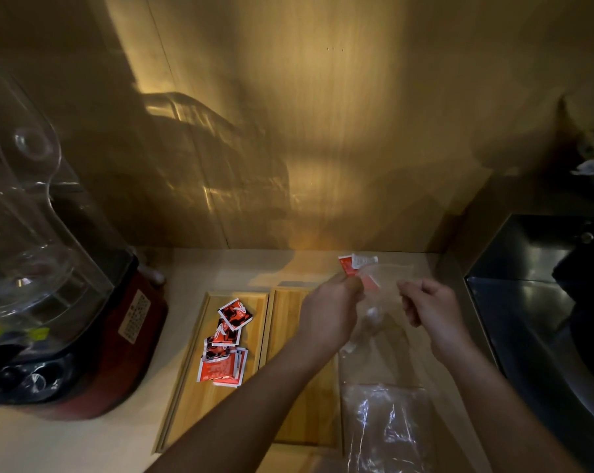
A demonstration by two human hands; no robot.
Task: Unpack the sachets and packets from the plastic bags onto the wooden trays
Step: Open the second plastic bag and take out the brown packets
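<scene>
Two wooden trays lie side by side on the counter. The left tray [189, 387] holds several red, black and white sachets [225, 343] in a loose pile. The right tray [288, 312] is partly covered by my left forearm. My left hand [326, 312] is above the right tray's far end, pinching a few red and white sachets [355, 266] at the mouth of a clear plastic bag [384, 295]. My right hand [428, 308] grips the bag's other edge. The bag hangs between both hands.
A second clear plastic bag [387, 425] lies on the counter right of the trays. A blender with a red base [94, 353] and clear cover stands at the left. A dark sink [541, 302] is at the right. A wooden wall runs behind.
</scene>
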